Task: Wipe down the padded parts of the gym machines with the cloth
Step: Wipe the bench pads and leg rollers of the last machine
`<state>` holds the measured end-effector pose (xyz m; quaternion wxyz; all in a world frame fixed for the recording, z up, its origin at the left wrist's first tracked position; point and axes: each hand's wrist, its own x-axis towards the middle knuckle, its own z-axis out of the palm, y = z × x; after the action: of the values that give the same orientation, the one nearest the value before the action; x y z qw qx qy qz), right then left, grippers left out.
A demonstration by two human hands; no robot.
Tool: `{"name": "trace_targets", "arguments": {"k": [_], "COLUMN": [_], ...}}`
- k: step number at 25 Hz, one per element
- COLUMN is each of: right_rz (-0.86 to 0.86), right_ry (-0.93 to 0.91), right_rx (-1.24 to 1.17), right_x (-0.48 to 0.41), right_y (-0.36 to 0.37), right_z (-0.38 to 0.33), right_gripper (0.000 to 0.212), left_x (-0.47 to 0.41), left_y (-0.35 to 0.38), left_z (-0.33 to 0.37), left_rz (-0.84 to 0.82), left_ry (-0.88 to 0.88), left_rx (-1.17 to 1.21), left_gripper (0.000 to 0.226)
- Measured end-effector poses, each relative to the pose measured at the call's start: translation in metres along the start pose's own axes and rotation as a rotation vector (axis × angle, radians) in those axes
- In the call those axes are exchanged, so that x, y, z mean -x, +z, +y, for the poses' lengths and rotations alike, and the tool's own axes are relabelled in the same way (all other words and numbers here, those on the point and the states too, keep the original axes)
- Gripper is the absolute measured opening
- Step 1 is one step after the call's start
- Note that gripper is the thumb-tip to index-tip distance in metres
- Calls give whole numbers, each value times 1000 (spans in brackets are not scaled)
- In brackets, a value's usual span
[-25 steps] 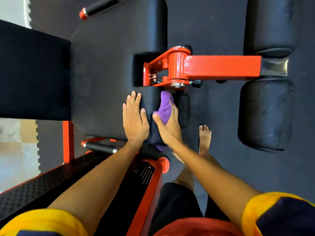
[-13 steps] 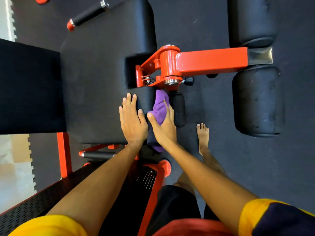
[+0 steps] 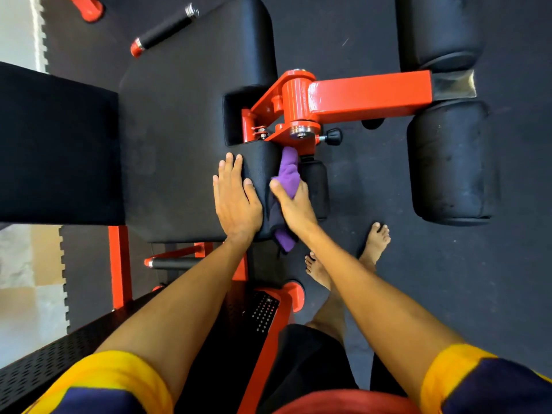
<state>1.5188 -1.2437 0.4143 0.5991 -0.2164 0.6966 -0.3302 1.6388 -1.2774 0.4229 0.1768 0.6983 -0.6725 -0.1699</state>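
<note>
The left hand (image 3: 236,201) lies flat, fingers straight and together, holding nothing, on the wide black padded seat (image 3: 179,130) in the middle of the frame. Just right of it, the right hand (image 3: 294,204) grips a crumpled purple cloth (image 3: 288,171), thumb spread towards the left hand and fingers curled over the fabric, pressing it against the seat's right edge. The cloth sits in the narrow gap between that edge and a small black cylindrical pad (image 3: 316,186), with one end poking up under the orange steel pivot arm (image 3: 367,97) and the other hanging below the wrist. Two large black foam rollers (image 3: 448,162) stand at the arm's far end, on the right of the frame. A flat black back pad (image 3: 53,144) fills the left side.
</note>
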Motion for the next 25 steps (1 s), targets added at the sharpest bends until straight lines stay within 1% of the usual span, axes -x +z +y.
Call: {"name": "trace_targets", "arguments": {"k": [2, 5, 7, 8, 10, 13, 15, 16, 18, 21, 25], "right_rz": [-45, -71, -64, -61, -49, -49, -49, -50, -39, -49, -53], "right_ry": [-119, -241, -280, -258, -185, -179, -156, -146, -118, -130, -84], "right_rx": [120, 125, 144, 167, 216, 248, 239, 248, 278, 340, 449], "right_x": [21, 37, 34, 30, 24, 14, 9, 6, -8, -37, -78], "right_y": [-4, -28, -48, -55, -70, -86, -95, -99, -106, -114, -116], "right_z": [11, 21, 29, 33, 46, 64, 73, 74, 88, 120, 160], "right_gripper": [80, 66, 58, 56, 53, 58, 64, 65, 67, 71, 73], "left_x": [0, 3, 5, 10, 27, 52, 64, 68, 73, 75, 77], "left_y": [-1, -3, -2, -3, 1, 18, 33, 43, 68, 117, 184], "left_z": [-1, 3, 15, 21, 38, 70, 84, 87, 85, 65, 27], "left_rz": [-7, -27, 3, 18, 10, -72, -156, -192, -242, -283, -343], "left_ry": [9, -10, -47, -58, -6, 147, 180, 151, 38, -143, -327], "left_rx": [-12, 13, 60, 79, 115, 161, 205, 234, 289, 351, 337], "left_gripper": [56, 54, 53, 52, 54, 56, 55, 55, 55, 52, 48]}}
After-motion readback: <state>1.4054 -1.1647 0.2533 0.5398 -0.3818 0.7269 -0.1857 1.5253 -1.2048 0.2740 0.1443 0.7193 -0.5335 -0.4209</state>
